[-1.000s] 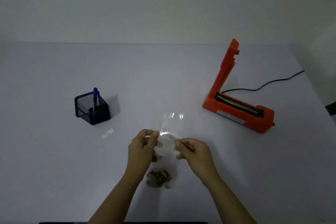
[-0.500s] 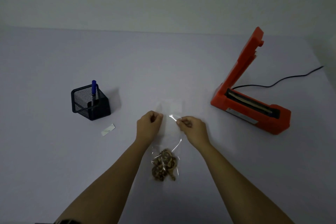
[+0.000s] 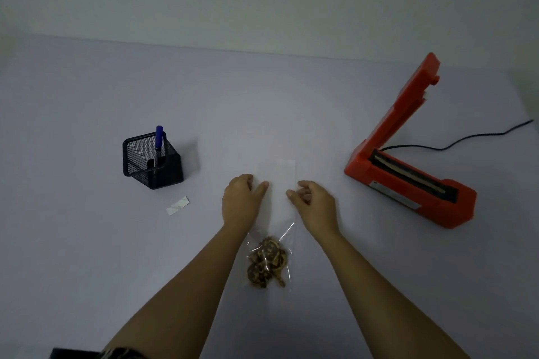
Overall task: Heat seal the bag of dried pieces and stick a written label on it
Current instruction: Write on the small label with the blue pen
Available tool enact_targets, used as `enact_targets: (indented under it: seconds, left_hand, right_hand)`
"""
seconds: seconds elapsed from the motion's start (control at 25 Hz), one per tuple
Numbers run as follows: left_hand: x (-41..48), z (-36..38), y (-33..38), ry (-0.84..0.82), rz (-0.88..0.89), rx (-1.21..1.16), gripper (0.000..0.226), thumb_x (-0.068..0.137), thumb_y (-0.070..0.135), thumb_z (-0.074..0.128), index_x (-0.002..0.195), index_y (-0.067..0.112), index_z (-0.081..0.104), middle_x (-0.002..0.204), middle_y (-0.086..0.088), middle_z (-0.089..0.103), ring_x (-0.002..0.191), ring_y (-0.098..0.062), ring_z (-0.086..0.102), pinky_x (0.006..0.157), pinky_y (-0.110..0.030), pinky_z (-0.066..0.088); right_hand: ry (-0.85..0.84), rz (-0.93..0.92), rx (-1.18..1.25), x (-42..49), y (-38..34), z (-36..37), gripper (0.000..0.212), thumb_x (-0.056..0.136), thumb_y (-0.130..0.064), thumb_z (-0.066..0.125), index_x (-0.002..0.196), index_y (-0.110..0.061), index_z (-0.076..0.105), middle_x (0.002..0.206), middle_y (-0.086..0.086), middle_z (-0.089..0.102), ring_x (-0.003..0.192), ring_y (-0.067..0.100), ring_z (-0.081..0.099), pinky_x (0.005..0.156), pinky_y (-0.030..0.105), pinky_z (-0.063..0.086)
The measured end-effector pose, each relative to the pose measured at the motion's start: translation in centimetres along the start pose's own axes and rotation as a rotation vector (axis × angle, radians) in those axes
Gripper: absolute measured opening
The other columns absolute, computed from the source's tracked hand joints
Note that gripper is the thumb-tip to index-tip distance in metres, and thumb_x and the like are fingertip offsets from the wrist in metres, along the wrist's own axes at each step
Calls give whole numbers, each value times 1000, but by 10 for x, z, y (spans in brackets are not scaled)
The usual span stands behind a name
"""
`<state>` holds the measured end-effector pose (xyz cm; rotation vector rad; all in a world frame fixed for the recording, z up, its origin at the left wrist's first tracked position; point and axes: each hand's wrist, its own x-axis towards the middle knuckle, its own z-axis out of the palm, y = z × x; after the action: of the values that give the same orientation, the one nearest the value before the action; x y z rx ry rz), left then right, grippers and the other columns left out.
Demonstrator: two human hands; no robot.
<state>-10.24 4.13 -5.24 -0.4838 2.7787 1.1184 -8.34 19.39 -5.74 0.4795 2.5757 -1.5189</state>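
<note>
A clear plastic bag (image 3: 277, 181) lies flat on the table, its open end pointing away from me and brown dried pieces (image 3: 268, 262) bunched at its near end. My left hand (image 3: 240, 201) sits at the bag's left edge with the thumb resting on the plastic. My right hand (image 3: 316, 204) is at the right edge, loosely curled fingertips touching the film. Neither hand lifts the bag. A small white label (image 3: 177, 205) lies to the left. An orange heat sealer (image 3: 408, 186) stands to the right with its arm raised.
A black mesh pen holder (image 3: 151, 163) with a blue pen (image 3: 159, 137) stands at the left, behind the label. The sealer's black cord (image 3: 466, 140) runs off to the right. A dark object (image 3: 73, 354) shows at the bottom left edge.
The bag, held up and pinched by both hands before, has been laid flat on the table. Both hands have loosened and now rest at its side edges.
</note>
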Motion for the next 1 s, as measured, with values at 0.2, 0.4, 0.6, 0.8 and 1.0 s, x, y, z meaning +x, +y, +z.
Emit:
enact_targets:
  seconds: [0.2, 0.4, 0.6, 0.8, 1.0]
  left_hand:
    - [-19, -20, -1, 162, 31, -77, 46, 92, 32, 55, 127, 1, 52, 117, -15, 62, 107, -27, 57, 93, -37, 44]
    - [-41, -63, -29, 382, -74, -242, 34, 94, 23, 51, 120, 1, 59, 111, -16, 66, 98, -25, 62, 88, -33, 48]
    - [-41, -119, -77, 529, -179, -294, 42, 92, 23, 57, 128, 3, 51, 120, -16, 61, 105, -26, 60, 85, -26, 44]
    - [4, -159, -106, 271, -148, -301, 81, 82, 33, 69, 146, 11, 24, 147, -11, 38, 129, -26, 43, 104, -34, 38]
    - [39, -164, -122, 58, 28, -305, 80, 78, 28, 73, 143, 17, 28, 130, 0, 56, 118, -20, 54, 94, -21, 45]
  right_hand:
    - [17, -244, -113, -7, -24, -5, 30, 89, -23, 60, 114, -7, 59, 109, 8, 61, 98, 17, 56, 89, 33, 46]
    - [-105, -396, -101, -8, -61, 17, 25, 92, -21, 55, 114, -9, 60, 109, 5, 62, 94, 11, 55, 87, 32, 49]
    - [-198, -444, -50, -3, -103, 66, 26, 93, -22, 54, 114, -8, 62, 107, 8, 65, 91, 12, 60, 88, 31, 52]
    - [-329, -331, 41, 10, -156, 119, 41, 92, -28, 55, 128, -9, 52, 127, 7, 59, 110, 13, 56, 92, 22, 43]
    - [-351, -283, 54, 28, -180, 160, 41, 87, -28, 63, 124, -11, 58, 126, 5, 61, 117, 17, 55, 96, 26, 44]
